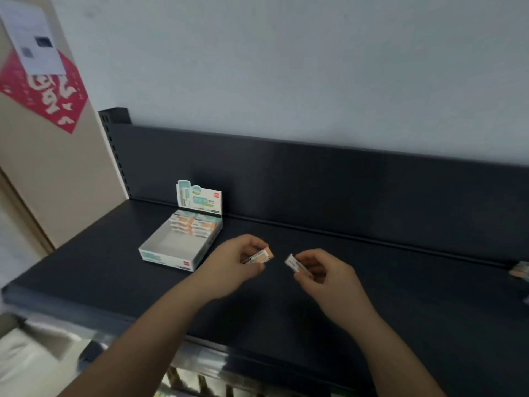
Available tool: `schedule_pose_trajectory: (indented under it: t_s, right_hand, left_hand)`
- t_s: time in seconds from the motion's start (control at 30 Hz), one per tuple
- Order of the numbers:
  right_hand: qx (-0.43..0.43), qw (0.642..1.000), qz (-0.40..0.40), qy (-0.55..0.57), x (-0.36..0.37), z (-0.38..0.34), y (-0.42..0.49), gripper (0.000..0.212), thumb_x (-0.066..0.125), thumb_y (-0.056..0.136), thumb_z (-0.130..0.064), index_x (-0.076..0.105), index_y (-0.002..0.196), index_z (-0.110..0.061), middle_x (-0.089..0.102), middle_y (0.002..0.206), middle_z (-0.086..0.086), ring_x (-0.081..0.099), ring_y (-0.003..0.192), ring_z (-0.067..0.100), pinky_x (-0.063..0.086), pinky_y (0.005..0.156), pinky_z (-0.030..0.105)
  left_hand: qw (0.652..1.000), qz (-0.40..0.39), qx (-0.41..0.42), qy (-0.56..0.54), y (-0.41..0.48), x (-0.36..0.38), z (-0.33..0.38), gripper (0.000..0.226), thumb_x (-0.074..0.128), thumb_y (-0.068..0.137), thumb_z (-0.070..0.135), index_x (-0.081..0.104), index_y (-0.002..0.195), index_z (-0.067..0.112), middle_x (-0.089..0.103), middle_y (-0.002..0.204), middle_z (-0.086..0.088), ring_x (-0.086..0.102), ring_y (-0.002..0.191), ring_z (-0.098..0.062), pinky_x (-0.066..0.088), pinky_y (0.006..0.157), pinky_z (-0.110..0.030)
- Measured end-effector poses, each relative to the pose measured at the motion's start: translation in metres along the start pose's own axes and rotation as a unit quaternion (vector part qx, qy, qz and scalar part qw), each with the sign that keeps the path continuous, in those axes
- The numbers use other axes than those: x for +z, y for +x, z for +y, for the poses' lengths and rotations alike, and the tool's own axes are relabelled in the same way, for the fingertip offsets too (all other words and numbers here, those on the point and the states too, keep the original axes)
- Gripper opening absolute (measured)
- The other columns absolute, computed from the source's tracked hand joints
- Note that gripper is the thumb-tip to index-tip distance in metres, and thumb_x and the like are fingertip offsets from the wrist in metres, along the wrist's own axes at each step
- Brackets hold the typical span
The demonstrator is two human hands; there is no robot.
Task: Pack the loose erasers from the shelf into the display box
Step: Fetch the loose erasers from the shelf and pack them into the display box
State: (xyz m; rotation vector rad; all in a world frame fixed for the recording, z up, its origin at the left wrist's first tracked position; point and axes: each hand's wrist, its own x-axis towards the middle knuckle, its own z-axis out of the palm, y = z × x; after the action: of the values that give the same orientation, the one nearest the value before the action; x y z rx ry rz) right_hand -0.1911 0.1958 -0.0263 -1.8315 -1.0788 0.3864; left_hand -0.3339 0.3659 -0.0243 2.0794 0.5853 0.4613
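Erasers (261, 256), labels blurred: left hand (234, 266), right hand (323, 275)

The open white-and-teal cardboard display box (171, 255) sits on the left of the dark metal shelf (114, 270), its printed header card (199, 197) upright at the far end. Orange-and-white wrapped erasers (194, 226) fill its far half in rows. Just right of the box, the left hand (234, 265) pinches a tan-ended eraser (262, 257) and the right hand (323, 270) a white-labelled eraser (294, 263), their ends apart. Blurred loose erasers (519, 270) lie at the far right.
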Motion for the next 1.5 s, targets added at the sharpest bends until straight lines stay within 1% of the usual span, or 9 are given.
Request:
schedule_pose_trajectory:
  t_s: [0.2, 0.5, 0.7, 0.77, 0.93, 1.1, 1.2, 1.37, 1.5]
  right_hand:
    - [-0.017, 0.999, -0.039, -0.02, 0.021, -0.017, 0.013, 0.024, 0.07, 0.085, -0.018, 0.065, 0.097, -0.038, 0.068, 0.092, -0.018, 0.062, 0.087, -0.005, 0.052, 0.076, 0.014]
    - [-0.049, 0.995, -0.081, -0.017, 0.043, -0.031, 0.035, 0.025, 0.07, 0.084, -0.016, 0.066, 0.099, -0.036, 0.068, 0.093, -0.016, 0.062, 0.088, -0.005, 0.052, 0.078, 0.016]
    - [-0.042, 0.995, -0.089, -0.007, 0.062, -0.036, 0.045, 0.024, 0.07, 0.084, -0.016, 0.066, 0.101, -0.033, 0.068, 0.093, -0.015, 0.062, 0.088, -0.005, 0.051, 0.078, 0.014]
    - [-0.039, 0.995, -0.093, -0.009, 0.069, -0.04, 0.05, 0.025, 0.071, 0.084, -0.016, 0.065, 0.101, -0.033, 0.067, 0.093, -0.015, 0.062, 0.088, -0.005, 0.051, 0.078, 0.014]
    - [-0.037, 0.997, -0.064, -0.025, 0.09, -0.056, 0.069, 0.03, 0.073, 0.082, -0.017, 0.063, 0.104, -0.036, 0.066, 0.095, -0.015, 0.061, 0.089, -0.004, 0.051, 0.079, 0.015]
    - [-0.031, 0.998, -0.036, -0.052, 0.126, -0.074, 0.087, 0.029, 0.071, 0.085, -0.02, 0.062, 0.106, -0.037, 0.064, 0.096, -0.021, 0.057, 0.092, -0.011, 0.047, 0.079, 0.007]
    - [-0.016, 0.998, -0.015, -0.062, 0.146, -0.077, 0.094, 0.028, 0.07, 0.085, -0.022, 0.062, 0.109, -0.034, 0.064, 0.1, -0.021, 0.057, 0.093, -0.012, 0.046, 0.079, 0.006]
    - [0.009, 0.995, 0.015, -0.102, 0.164, -0.083, 0.098, 0.03, 0.07, 0.085, -0.024, 0.062, 0.113, -0.033, 0.064, 0.102, -0.022, 0.057, 0.093, -0.01, 0.048, 0.081, 0.01]
    - [0.016, 0.99, 0.021, -0.139, 0.174, -0.089, 0.103, 0.032, 0.069, 0.086, -0.022, 0.061, 0.115, -0.032, 0.062, 0.105, -0.021, 0.056, 0.096, -0.01, 0.042, 0.079, 0.002]
  left_hand:
    - [1.0, 0.005, -0.001, -0.011, -0.006, -0.02, -0.021, 0.029, 0.07, 0.084, 0.022, 0.064, 0.107, 0.038, 0.069, 0.103, 0.015, 0.064, 0.097, -0.002, 0.052, 0.092, -0.036]
    - [0.996, 0.069, -0.027, -0.042, -0.016, -0.052, -0.031, 0.034, 0.074, 0.083, 0.02, 0.064, 0.114, 0.028, 0.07, 0.097, 0.001, 0.065, 0.089, -0.005, 0.049, 0.083, -0.021]
    - [0.994, 0.101, -0.035, -0.022, -0.02, -0.078, -0.041, 0.035, 0.076, 0.08, 0.014, 0.065, 0.108, 0.032, 0.068, 0.097, 0.008, 0.061, 0.087, 0.005, 0.05, 0.075, -0.015]
    - [0.995, 0.099, -0.028, -0.002, -0.017, -0.092, -0.045, 0.034, 0.077, 0.079, 0.015, 0.067, 0.106, 0.032, 0.069, 0.099, 0.013, 0.06, 0.091, 0.008, 0.045, 0.076, -0.01]
    - [0.996, 0.072, -0.01, 0.049, -0.001, -0.131, -0.064, 0.024, 0.076, 0.08, 0.023, 0.068, 0.1, 0.035, 0.069, 0.096, 0.019, 0.061, 0.093, 0.003, 0.046, 0.079, -0.018]
    - [0.991, 0.021, 0.002, 0.135, 0.015, -0.166, -0.088, 0.019, 0.074, 0.081, 0.029, 0.065, 0.094, 0.04, 0.064, 0.094, 0.021, 0.057, 0.086, 0.013, 0.039, 0.073, -0.01]
    - [0.978, -0.003, 0.035, 0.205, 0.023, -0.18, -0.103, 0.024, 0.073, 0.082, 0.032, 0.065, 0.104, 0.039, 0.055, 0.097, 0.023, 0.05, 0.087, 0.016, 0.036, 0.07, -0.004]
    - [0.965, -0.058, 0.068, 0.247, 0.037, -0.192, -0.115, 0.028, 0.068, 0.086, 0.032, 0.064, 0.112, 0.039, 0.054, 0.099, 0.023, 0.053, 0.089, 0.006, 0.039, 0.076, -0.011]
    - [0.951, -0.084, 0.097, 0.28, 0.048, -0.186, -0.116, 0.03, 0.064, 0.088, 0.035, 0.062, 0.118, 0.038, 0.057, 0.112, 0.018, 0.054, 0.103, 0.0, 0.043, 0.097, -0.032]
